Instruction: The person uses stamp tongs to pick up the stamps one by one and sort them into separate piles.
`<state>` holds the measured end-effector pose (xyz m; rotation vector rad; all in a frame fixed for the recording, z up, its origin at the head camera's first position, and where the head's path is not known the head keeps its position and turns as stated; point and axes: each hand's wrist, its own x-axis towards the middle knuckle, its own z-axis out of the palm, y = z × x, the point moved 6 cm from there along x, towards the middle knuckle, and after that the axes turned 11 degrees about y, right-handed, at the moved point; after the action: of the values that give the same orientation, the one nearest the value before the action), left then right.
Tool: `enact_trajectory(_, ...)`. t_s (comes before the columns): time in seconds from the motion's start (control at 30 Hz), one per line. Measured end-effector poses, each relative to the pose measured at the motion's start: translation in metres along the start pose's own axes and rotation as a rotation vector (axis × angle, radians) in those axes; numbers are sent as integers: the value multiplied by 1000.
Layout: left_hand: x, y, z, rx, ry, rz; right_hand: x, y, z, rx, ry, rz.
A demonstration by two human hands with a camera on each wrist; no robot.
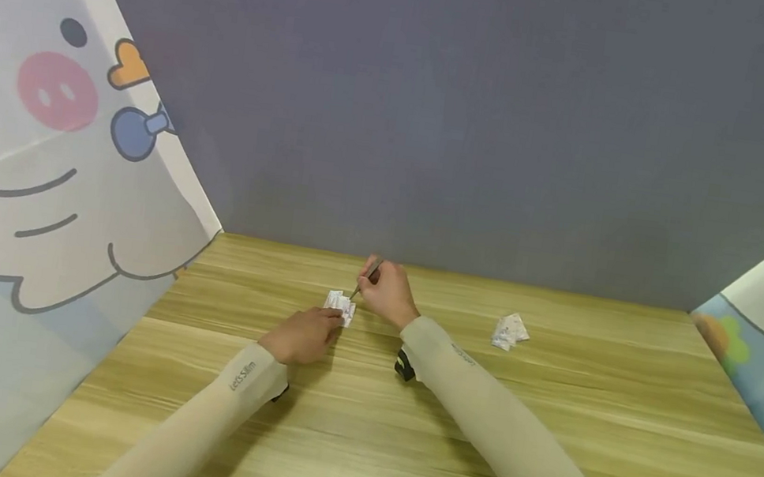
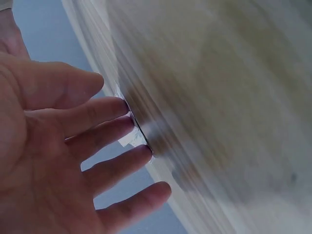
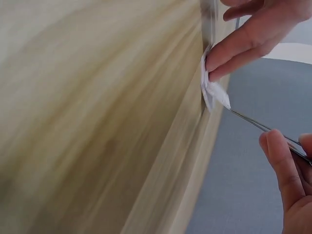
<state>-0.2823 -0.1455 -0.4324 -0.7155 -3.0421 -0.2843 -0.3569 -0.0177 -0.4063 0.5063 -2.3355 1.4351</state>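
A small cluster of white printed paper slips (image 1: 338, 301) lies on the wooden table left of centre in the head view. My left hand (image 1: 306, 334) rests its fingertips on them; in the left wrist view its fingers are extended and spread, the tips touching the paper. With thumb and fingers my right hand (image 1: 391, 295) pinches metal tweezers (image 3: 253, 122). The tips of the tweezers meet the raised corner of a white slip (image 3: 220, 94) beside the left fingertips. Printing on the slips is too small to read.
Another small pile of white slips (image 1: 510, 331) lies farther right on the wooden table (image 1: 357, 442). A grey panel (image 1: 468, 122) rises along the back edge. Cartoon-printed sheets (image 1: 75, 177) stand at the left and right sides.
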Motion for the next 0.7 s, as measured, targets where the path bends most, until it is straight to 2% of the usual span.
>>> enact_trajectory(0.1, 0, 0, 1, 6, -4, -21, 0, 6, -11, 45, 8, 44)
enact_trajectory(0.23, 0, 0, 1, 10, 7, -18, 0, 14, -36, 64, 2, 87)
enact_trajectory(0.33, 2, 3, 1, 2, 20, -10, -3, 22, -54, 28, -67, 110)
enact_trajectory(0.4, 3, 4, 1, -5, 24, -9, -9, 26, -64, -34, -136, 107)
enact_trajectory(0.5, 5, 4, 0, -15, 28, -18, -19, 30, -73, -145, -223, 47)
enact_trajectory(0.57, 7, 4, -1, -23, 41, -23, -27, 31, -79, -210, -235, -8)
enact_trajectory(0.63, 7, 6, -4, -28, 57, -24, -37, 31, -86, -250, -205, -55)
enact_trajectory(0.7, 8, 10, -8, -26, 82, -5, -50, 30, -95, -279, -151, -62)
